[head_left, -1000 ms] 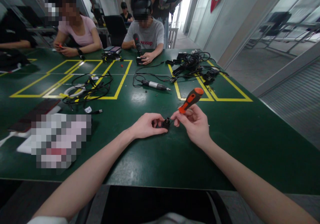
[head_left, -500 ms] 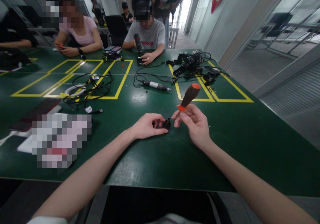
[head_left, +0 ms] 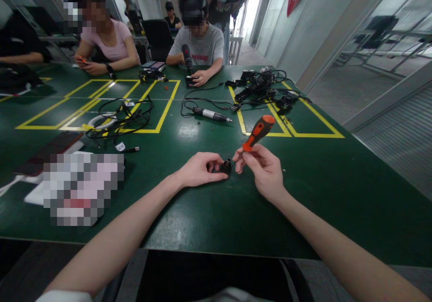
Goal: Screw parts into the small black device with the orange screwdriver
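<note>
My left hand (head_left: 201,170) is closed around a small black part (head_left: 227,166) that rests on the green table (head_left: 216,216); a short metal-rimmed cylinder sticks up from it. Between the thumb and fingers of my right hand (head_left: 266,169) is a screwdriver (head_left: 259,132) with an orange and black handle. The handle points up and leans to the right. Its shaft runs down behind my fingers toward the black part, and I cannot tell whether the tip touches it. Beyond my hands lies a black and silver pen-shaped electric tool (head_left: 212,114) with a cord.
Tangled black cables (head_left: 259,86) lie at the back right, and more cables (head_left: 121,117) at the left. A dark phone (head_left: 49,153) and a blurred-out packet (head_left: 87,189) are at the near left. Across the table a person (head_left: 199,45) holds a power screwdriver (head_left: 186,59).
The screwdriver handle has turned about its length, so more orange faces me, and it leans slightly further right. My left hand still holds the black part in nearly the same place.
</note>
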